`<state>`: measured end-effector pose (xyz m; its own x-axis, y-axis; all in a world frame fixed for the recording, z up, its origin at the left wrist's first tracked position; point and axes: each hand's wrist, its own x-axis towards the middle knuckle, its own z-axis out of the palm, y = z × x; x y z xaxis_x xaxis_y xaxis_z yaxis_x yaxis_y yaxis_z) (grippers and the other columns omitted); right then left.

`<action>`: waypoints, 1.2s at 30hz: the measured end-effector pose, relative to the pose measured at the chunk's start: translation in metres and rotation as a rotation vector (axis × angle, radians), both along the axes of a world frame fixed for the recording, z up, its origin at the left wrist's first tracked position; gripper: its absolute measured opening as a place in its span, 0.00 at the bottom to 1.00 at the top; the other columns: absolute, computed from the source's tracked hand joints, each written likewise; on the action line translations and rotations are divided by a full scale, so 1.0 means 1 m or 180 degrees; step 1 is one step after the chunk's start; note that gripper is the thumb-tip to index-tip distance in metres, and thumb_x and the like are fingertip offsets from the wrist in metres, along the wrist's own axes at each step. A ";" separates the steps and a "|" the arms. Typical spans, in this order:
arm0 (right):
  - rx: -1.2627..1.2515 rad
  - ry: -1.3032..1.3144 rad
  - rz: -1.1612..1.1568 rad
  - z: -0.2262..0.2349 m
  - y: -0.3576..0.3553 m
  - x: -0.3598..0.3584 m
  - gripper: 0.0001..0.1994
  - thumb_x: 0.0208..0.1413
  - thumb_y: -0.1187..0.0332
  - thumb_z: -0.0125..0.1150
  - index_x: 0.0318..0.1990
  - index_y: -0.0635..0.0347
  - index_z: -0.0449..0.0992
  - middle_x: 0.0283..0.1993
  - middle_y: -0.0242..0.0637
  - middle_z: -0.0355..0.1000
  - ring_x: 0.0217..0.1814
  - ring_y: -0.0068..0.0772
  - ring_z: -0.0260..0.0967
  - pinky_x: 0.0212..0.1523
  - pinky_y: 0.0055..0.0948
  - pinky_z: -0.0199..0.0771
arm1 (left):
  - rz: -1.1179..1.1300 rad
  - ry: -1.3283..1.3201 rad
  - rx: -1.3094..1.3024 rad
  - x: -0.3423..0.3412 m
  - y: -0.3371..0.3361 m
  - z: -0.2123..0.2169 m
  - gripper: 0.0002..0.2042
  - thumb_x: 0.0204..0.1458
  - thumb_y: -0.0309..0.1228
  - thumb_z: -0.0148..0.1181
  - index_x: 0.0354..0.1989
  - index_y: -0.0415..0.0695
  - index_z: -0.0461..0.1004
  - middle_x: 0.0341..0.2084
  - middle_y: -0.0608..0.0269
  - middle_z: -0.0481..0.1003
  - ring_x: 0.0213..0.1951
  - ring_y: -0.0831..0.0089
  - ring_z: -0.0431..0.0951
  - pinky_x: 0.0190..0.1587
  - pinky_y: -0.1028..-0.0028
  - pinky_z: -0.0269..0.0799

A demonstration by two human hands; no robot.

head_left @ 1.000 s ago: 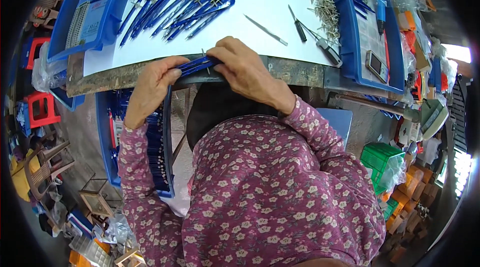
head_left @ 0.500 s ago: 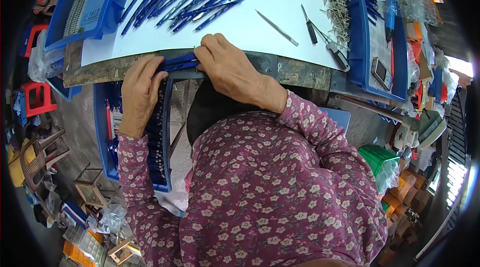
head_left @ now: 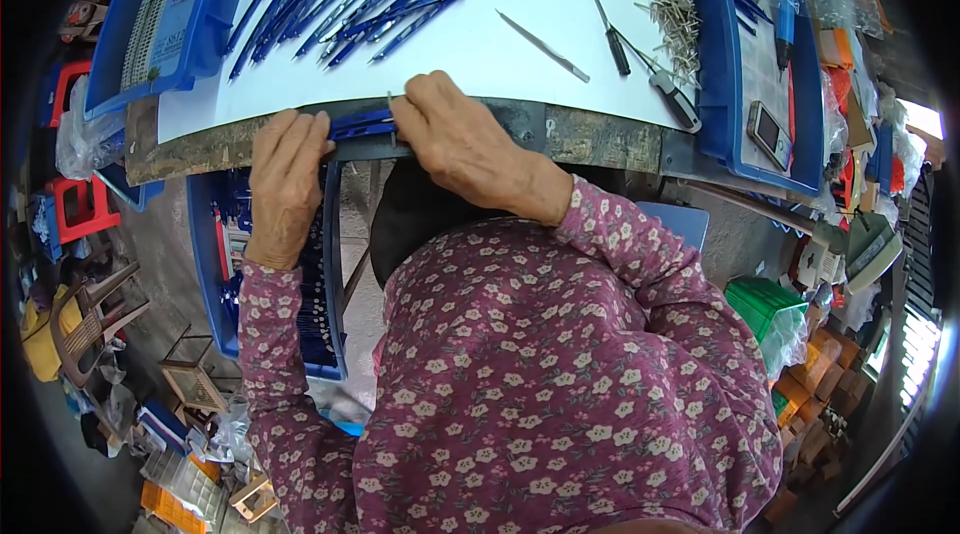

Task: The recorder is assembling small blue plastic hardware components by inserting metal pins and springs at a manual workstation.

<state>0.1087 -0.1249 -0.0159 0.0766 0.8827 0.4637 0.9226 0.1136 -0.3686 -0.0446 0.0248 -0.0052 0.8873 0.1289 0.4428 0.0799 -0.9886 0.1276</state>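
A blue drawing compass (head_left: 360, 125) lies level between my two hands at the table's near edge. My left hand (head_left: 288, 169) is closed round its left end, thumb against the fingers. At the other end, my right hand (head_left: 455, 144) pinches beside a thin metal pin that sticks up across the compass. The right fingertips partly hide that end. Beyond my hands, a row of similar blue compasses (head_left: 345, 19) with metal cross-pieces lies fanned out on the white sheet (head_left: 470, 64).
Right of the compasses lie a slim pointed metal tool (head_left: 545, 46), a black-handled tool (head_left: 616, 51) and a heap of small metal parts (head_left: 665, 9). Blue trays stand left (head_left: 205, 44) and right (head_left: 712, 84). Below the table edge, left, another blue bin (head_left: 208, 284) holds blue pieces.
The view has shifted slightly. Both hands keep their hold on the compass, and my left fingers have closed more over its left end.
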 end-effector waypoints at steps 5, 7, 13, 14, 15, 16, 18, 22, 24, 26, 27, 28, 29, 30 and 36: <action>-0.0610 0.0064 -0.0308 0.009 -0.044 0.020 0.17 0.43 0.77 0.56 0.42 0.72 0.64 0.37 0.45 0.59 0.38 0.44 0.60 0.37 0.34 0.64 | -0.0509 -0.0310 -0.0136 0.028 -0.033 -0.006 0.16 0.39 0.20 0.60 0.40 0.30 0.71 0.34 0.52 0.71 0.43 0.58 0.70 0.44 0.65 0.67; -0.0620 0.0015 -0.0425 0.014 -0.063 0.024 0.18 0.42 0.78 0.58 0.43 0.71 0.64 0.38 0.46 0.59 0.39 0.45 0.60 0.38 0.34 0.65 | -0.0592 -0.0223 -0.0058 0.046 -0.045 -0.005 0.15 0.40 0.20 0.59 0.39 0.29 0.70 0.34 0.52 0.70 0.43 0.59 0.70 0.44 0.66 0.67; -0.0645 -0.0039 -0.0595 0.019 -0.062 0.019 0.20 0.42 0.78 0.60 0.45 0.70 0.63 0.41 0.47 0.60 0.43 0.46 0.60 0.42 0.36 0.65 | -0.0736 -0.0303 0.0193 0.043 -0.040 -0.007 0.14 0.41 0.21 0.56 0.39 0.28 0.69 0.35 0.52 0.70 0.43 0.59 0.70 0.44 0.66 0.67; -0.0569 -0.0077 -0.0562 0.019 -0.058 0.016 0.19 0.43 0.78 0.60 0.44 0.70 0.63 0.40 0.47 0.60 0.43 0.46 0.60 0.41 0.36 0.65 | -0.0733 -0.0295 0.0294 0.039 -0.037 -0.005 0.14 0.42 0.21 0.56 0.40 0.29 0.70 0.35 0.52 0.70 0.43 0.59 0.70 0.44 0.65 0.67; -0.0564 -0.0069 -0.0549 0.018 -0.051 0.012 0.19 0.43 0.78 0.60 0.44 0.70 0.63 0.40 0.47 0.60 0.43 0.46 0.60 0.41 0.36 0.65 | -0.0721 -0.0285 0.0299 0.032 -0.031 -0.002 0.14 0.42 0.21 0.56 0.40 0.29 0.70 0.35 0.52 0.70 0.43 0.59 0.70 0.44 0.65 0.67; -0.0566 -0.0078 -0.0444 0.017 -0.041 0.009 0.17 0.44 0.77 0.58 0.43 0.71 0.63 0.39 0.47 0.60 0.41 0.45 0.60 0.40 0.35 0.65 | -0.0607 -0.0279 0.0375 0.024 -0.023 0.000 0.15 0.43 0.20 0.56 0.41 0.30 0.69 0.37 0.52 0.70 0.43 0.58 0.70 0.45 0.64 0.66; -0.0566 -0.0091 -0.0359 0.019 -0.021 0.001 0.16 0.45 0.76 0.57 0.42 0.72 0.63 0.38 0.47 0.59 0.40 0.44 0.59 0.39 0.34 0.65 | -0.0512 -0.0280 0.0451 0.007 -0.009 0.004 0.16 0.43 0.20 0.56 0.43 0.31 0.69 0.38 0.52 0.70 0.43 0.58 0.70 0.46 0.63 0.66; -0.0250 -0.0566 0.0066 0.010 0.026 -0.013 0.13 0.38 0.75 0.54 0.33 0.75 0.66 0.31 0.45 0.60 0.35 0.39 0.58 0.36 0.30 0.62 | -0.0007 0.0073 0.0569 -0.025 0.019 0.000 0.19 0.43 0.19 0.58 0.47 0.34 0.69 0.41 0.53 0.70 0.45 0.57 0.69 0.47 0.61 0.64; 0.0044 -0.1008 0.0111 0.009 0.028 -0.015 0.11 0.33 0.73 0.54 0.25 0.75 0.70 0.26 0.42 0.61 0.34 0.36 0.57 0.34 0.27 0.59 | 0.0181 0.0201 0.0560 -0.032 0.021 -0.006 0.20 0.43 0.20 0.59 0.47 0.36 0.69 0.41 0.55 0.71 0.45 0.57 0.69 0.48 0.61 0.63; -0.0019 -0.0913 0.0177 0.013 0.022 -0.013 0.12 0.33 0.73 0.54 0.27 0.75 0.70 0.27 0.44 0.61 0.34 0.37 0.57 0.34 0.28 0.60 | 0.0145 0.0139 0.0477 -0.026 0.016 -0.007 0.19 0.43 0.20 0.59 0.47 0.35 0.69 0.40 0.54 0.71 0.45 0.57 0.69 0.48 0.60 0.63; -0.0072 -0.0834 0.0222 0.013 0.017 -0.010 0.13 0.34 0.73 0.53 0.28 0.76 0.69 0.28 0.45 0.61 0.34 0.38 0.57 0.35 0.29 0.60 | 0.0094 0.0059 0.0408 -0.020 0.012 -0.008 0.19 0.43 0.20 0.59 0.47 0.34 0.69 0.40 0.54 0.71 0.45 0.57 0.69 0.48 0.60 0.63; -0.0073 -0.0845 0.0210 0.014 0.011 -0.004 0.13 0.34 0.73 0.53 0.28 0.76 0.69 0.28 0.45 0.61 0.34 0.38 0.57 0.35 0.29 0.60 | 0.0082 0.0047 0.0408 -0.012 0.008 -0.009 0.19 0.43 0.20 0.59 0.47 0.34 0.69 0.40 0.54 0.71 0.45 0.57 0.69 0.48 0.60 0.63; -0.0200 -0.0560 0.0158 0.011 0.002 0.001 0.14 0.35 0.73 0.54 0.32 0.77 0.68 0.31 0.47 0.61 0.35 0.40 0.57 0.35 0.31 0.61 | -0.0061 -0.0055 0.0343 -0.007 0.002 -0.013 0.19 0.43 0.21 0.60 0.46 0.33 0.69 0.40 0.53 0.71 0.46 0.57 0.69 0.48 0.60 0.63; -0.0329 -0.0278 0.0101 0.009 -0.008 0.006 0.16 0.37 0.74 0.54 0.35 0.77 0.67 0.34 0.49 0.60 0.35 0.41 0.57 0.36 0.32 0.61 | -0.0208 -0.0161 0.0276 0.000 -0.004 -0.017 0.19 0.43 0.21 0.60 0.46 0.32 0.69 0.40 0.52 0.71 0.46 0.56 0.69 0.48 0.59 0.64; -0.0688 -0.0090 -0.0363 0.019 -0.074 0.031 0.20 0.46 0.75 0.57 0.47 0.72 0.62 0.40 0.49 0.59 0.39 0.46 0.59 0.40 0.35 0.64 | -0.0731 -0.0410 0.0058 0.046 -0.055 -0.015 0.17 0.41 0.24 0.54 0.41 0.27 0.69 0.37 0.49 0.70 0.44 0.56 0.69 0.48 0.60 0.65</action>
